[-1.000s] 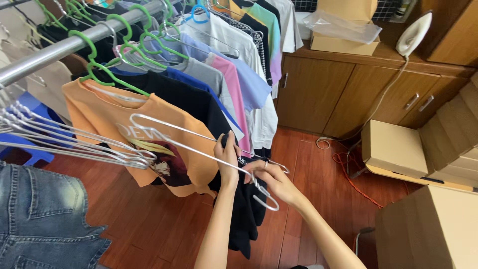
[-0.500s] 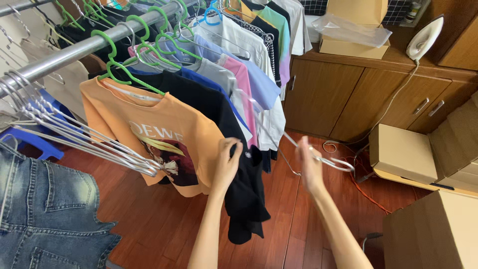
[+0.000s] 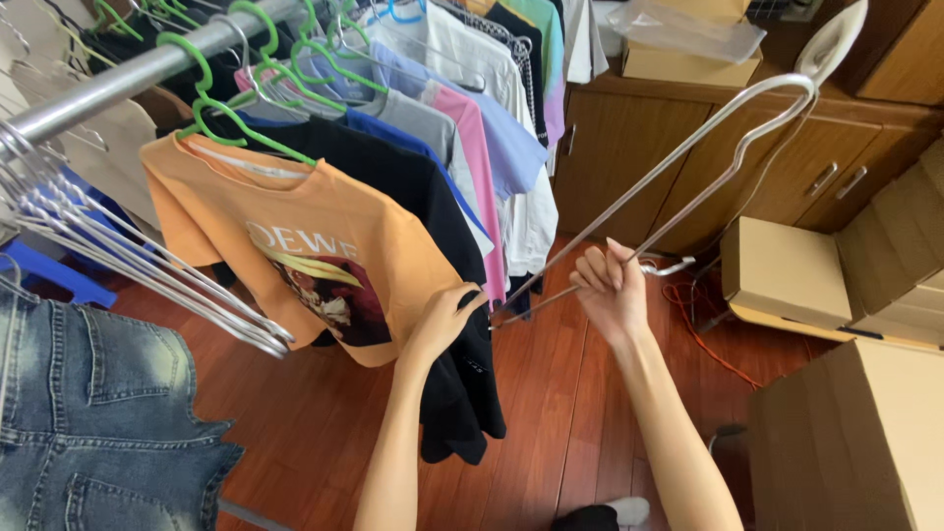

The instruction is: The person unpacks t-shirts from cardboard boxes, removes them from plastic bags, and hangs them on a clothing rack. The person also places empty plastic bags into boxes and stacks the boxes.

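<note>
Gripping metal wire hanger [image 3: 688,172] near its hook end, right hand [image 3: 610,290] has fingers [image 3: 593,267] curled tight round wire — hanger slants up and right, away from rack. Left hand [image 3: 441,320] pinches hem of orange T-shirt [image 3: 295,246], fingers narrow on cloth, black garment [image 3: 457,393] just behind. Hanger's hook partly hidden behind right hand; lower wire end hard to make out against dark cloth. Rail [image 3: 128,79] cut off at frame edge.

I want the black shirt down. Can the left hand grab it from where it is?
Probably yes: the left hand already rests at the edge of the black shirt, beside the orange shirt, with nothing between them.
</note>
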